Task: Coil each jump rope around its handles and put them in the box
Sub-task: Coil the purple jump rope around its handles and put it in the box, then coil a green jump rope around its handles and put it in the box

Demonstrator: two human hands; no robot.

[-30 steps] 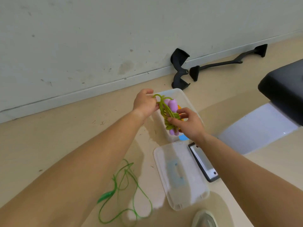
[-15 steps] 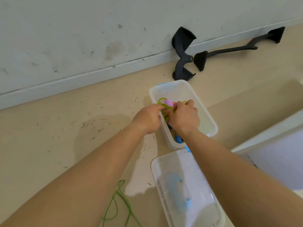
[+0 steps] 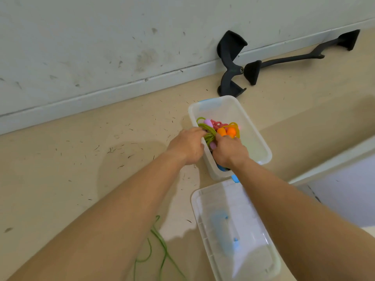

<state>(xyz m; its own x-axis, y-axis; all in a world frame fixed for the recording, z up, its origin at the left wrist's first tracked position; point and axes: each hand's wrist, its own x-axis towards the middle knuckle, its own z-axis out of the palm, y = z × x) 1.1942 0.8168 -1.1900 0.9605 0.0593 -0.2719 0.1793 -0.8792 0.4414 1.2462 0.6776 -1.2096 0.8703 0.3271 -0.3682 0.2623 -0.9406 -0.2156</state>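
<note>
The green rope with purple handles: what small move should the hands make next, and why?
Probably let go. The left hand and right hand both grip the coiled green rope down in the box, beside an orange-handled bundle. A loose green rope on the floor is not yet coiled.

Loose green rope (image 3: 165, 251) cut by bottom edge — right hand (image 3: 230, 152) hides lower end of coiled rope (image 3: 209, 134).

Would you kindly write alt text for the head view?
The left hand and right hand hold a coiled green jump rope inside a box, beside an orange-handled rope. The lid and a loose green rope lie on the floor.
</note>
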